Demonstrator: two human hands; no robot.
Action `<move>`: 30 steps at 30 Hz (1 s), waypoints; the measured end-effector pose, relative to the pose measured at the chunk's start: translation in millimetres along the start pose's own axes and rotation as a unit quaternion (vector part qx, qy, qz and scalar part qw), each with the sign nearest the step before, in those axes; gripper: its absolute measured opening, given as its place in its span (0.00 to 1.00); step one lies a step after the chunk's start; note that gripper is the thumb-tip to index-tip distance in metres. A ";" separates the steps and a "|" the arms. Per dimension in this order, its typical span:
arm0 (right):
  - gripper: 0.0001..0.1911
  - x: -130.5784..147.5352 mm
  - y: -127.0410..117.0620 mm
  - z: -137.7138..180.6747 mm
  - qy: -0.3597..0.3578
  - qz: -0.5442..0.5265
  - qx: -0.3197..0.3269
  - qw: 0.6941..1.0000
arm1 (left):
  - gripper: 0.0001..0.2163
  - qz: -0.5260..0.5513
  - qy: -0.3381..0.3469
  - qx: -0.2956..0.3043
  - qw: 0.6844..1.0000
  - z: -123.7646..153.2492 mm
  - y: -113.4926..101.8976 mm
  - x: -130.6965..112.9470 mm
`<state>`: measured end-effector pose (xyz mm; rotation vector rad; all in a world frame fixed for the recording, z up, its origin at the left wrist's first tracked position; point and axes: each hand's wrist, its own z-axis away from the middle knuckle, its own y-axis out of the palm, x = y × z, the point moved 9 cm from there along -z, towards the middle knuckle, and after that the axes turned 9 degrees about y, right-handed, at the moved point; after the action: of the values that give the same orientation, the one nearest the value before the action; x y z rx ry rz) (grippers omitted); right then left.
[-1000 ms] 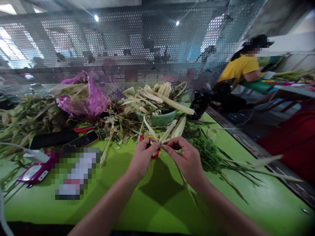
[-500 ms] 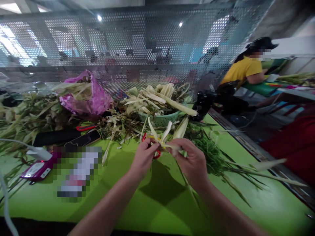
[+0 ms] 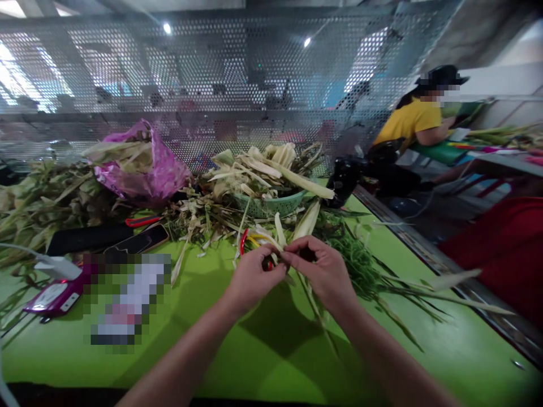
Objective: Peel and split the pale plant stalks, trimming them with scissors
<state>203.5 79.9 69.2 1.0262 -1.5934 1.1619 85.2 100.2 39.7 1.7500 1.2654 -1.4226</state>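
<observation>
My left hand (image 3: 254, 277) and my right hand (image 3: 324, 271) meet above the green table (image 3: 263, 345), fingertips pinched together on pale palm-leaf strips (image 3: 278, 232). The strips fan upward from between my fingers, and one long strip trails down under my right hand. Red-handled scissors (image 3: 242, 242) lie on the table just behind my left hand. A teal basket (image 3: 278, 204) heaped with pale leaf pieces stands behind the hands.
A pink plastic bag (image 3: 144, 169) and piles of dry leaves fill the back left. Black phones (image 3: 110, 240) and a pink device (image 3: 51, 294) lie at left. Green stalks (image 3: 365, 265) spread right. A person in yellow (image 3: 418, 121) sits at far right behind a perforated screen.
My hands have drawn closer together and pinch the strips at one point. The fanned leaf strips have shifted left and stand lower than before.
</observation>
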 end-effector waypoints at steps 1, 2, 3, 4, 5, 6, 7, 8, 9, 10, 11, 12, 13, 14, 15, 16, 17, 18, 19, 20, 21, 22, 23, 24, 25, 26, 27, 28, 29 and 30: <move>0.09 -6.9 1.0 -2.2 0.029 -0.037 0.015 0.999 | 0.06 -0.009 0.011 -0.002 1.000 0.4 -0.7 -2.5; 0.11 -12.7 1.7 -4.0 0.052 -0.076 0.027 0.995 | 0.06 -0.019 0.022 -0.005 1.000 0.6 -1.6 -4.8; 0.14 -17.8 2.2 -5.6 0.072 -0.111 0.035 0.991 | 0.06 -0.027 0.032 -0.009 0.999 0.8 -2.7 -6.6; 0.16 -22.0 3.0 -6.9 0.089 -0.142 0.044 0.985 | 0.05 -0.033 0.042 -0.013 0.998 0.9 -3.5 -8.0; 0.19 -25.5 4.4 -7.6 0.106 -0.167 0.054 0.979 | 0.05 -0.037 0.050 -0.014 0.998 0.8 -3.9 -9.1; 0.21 -28.2 7.0 -7.8 0.122 -0.184 0.069 0.973 | 0.05 -0.040 0.058 -0.013 0.997 0.6 -3.8 -9.9; 0.21 -30.1 10.3 -7.4 0.137 -0.198 0.088 0.967 | 0.05 -0.044 0.065 -0.009 0.997 0.3 -3.3 -10.6; 0.21 -31.2 13.9 -6.4 0.150 -0.209 0.107 0.960 | 0.06 -0.048 0.071 -0.003 0.996 0.1 -2.3 -11.0; 0.19 -31.6 17.3 -5.2 0.161 -0.221 0.125 0.954 | 0.06 -0.049 0.074 0.004 0.996 -0.1 -1.0 -11.3; 0.18 -31.5 19.9 -3.9 0.169 -0.235 0.139 0.947 | 0.07 -0.046 0.075 0.011 0.996 -0.3 0.4 -11.3; 0.16 -31.4 21.0 -3.0 0.175 -0.246 0.145 0.942 | 0.07 -0.037 0.072 0.017 0.997 -0.4 1.6 -11.2; 0.15 -31.6 20.7 -2.7 0.180 -0.254 0.143 0.940 | 0.08 -0.025 0.066 0.021 0.997 -0.5 2.5 -10.7; 0.13 -31.9 19.0 -2.9 0.183 -0.260 0.133 0.939 | 0.08 -0.010 0.056 0.024 0.998 -0.7 3.4 -9.5; 0.12 -32.0 16.5 -3.5 0.183 -0.266 0.122 0.939 | 0.08 0.005 0.039 0.026 0.999 -0.7 3.8 -7.5; 0.10 -31.6 13.6 -4.4 0.180 -0.273 0.108 0.939 | 0.08 0.018 0.020 0.026 0.999 -0.8 3.9 -4.8; 0.09 -30.7 10.7 -5.2 0.175 -0.281 0.097 0.939 | 0.07 0.030 0.000 0.027 0.999 -0.7 4.1 -1.9; 0.09 -29.4 8.7 -5.9 0.169 -0.291 0.091 0.937 | 0.07 0.042 -0.017 0.028 0.999 -0.6 4.3 0.6; 0.09 -28.0 7.3 -6.4 0.163 -0.300 0.087 0.936 | 0.07 0.055 -0.032 0.030 0.998 -0.5 4.6 2.9; 0.09 -26.6 6.4 -6.7 0.157 -0.305 0.087 0.935 | 0.06 0.068 -0.042 0.033 0.996 -0.5 4.8 4.6; 0.09 -25.4 6.1 -6.7 0.152 -0.307 0.087 0.935 | 0.06 0.080 -0.051 0.033 0.995 -0.5 4.8 6.0; 0.09 -24.5 6.3 -6.6 0.149 -0.305 0.089 0.936 | 0.06 0.087 -0.058 0.034 0.994 -0.5 4.6 7.4; 0.09 -23.5 6.6 -6.4 0.145 -0.302 0.091 0.938 | 0.06 0.091 -0.068 0.032 0.993 -0.3 4.1 9.0; 0.08 -22.4 6.5 -6.3 0.140 -0.298 0.090 0.940 | 0.06 0.091 -0.078 0.029 0.992 -0.1 3.3 10.8; 0.08 -21.2 6.0 -6.2 0.133 -0.296 0.086 0.942 | 0.06 0.090 -0.089 0.026 0.992 0.2 2.6 12.6; 0.08 -19.8 5.1 -6.2 0.126 -0.295 0.081 0.944 | 0.06 0.090 -0.100 0.023 0.991 0.5 2.0 14.3; 0.07 -18.2 3.9 -6.1 0.119 -0.296 0.075 0.945 | 0.06 0.092 -0.112 0.020 0.989 0.7 1.6 16.0; 0.07 -16.4 2.9 -5.8 0.112 -0.297 0.071 0.945 | 0.06 0.097 -0.123 0.017 0.988 1.0 1.3 17.6; 0.07 -14.5 2.7 -5.3 0.108 -0.298 0.072 0.946 | 0.06 0.102 -0.131 0.013 0.986 1.0 0.8 18.8; 0.07 -12.5 3.8 -4.5 0.106 -0.297 0.080 0.946 | 0.05 0.106 -0.135 0.010 0.985 0.8 0.3 19.3; 0.07 -10.3 6.0 -3.4 0.105 -0.294 0.094 0.945 | 0.05 0.109 -0.135 0.007 0.985 0.3 -0.4 19.2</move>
<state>201.1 85.7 58.5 1.3348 -0.9225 0.9709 84.6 106.4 21.5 1.5854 0.8964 -1.4813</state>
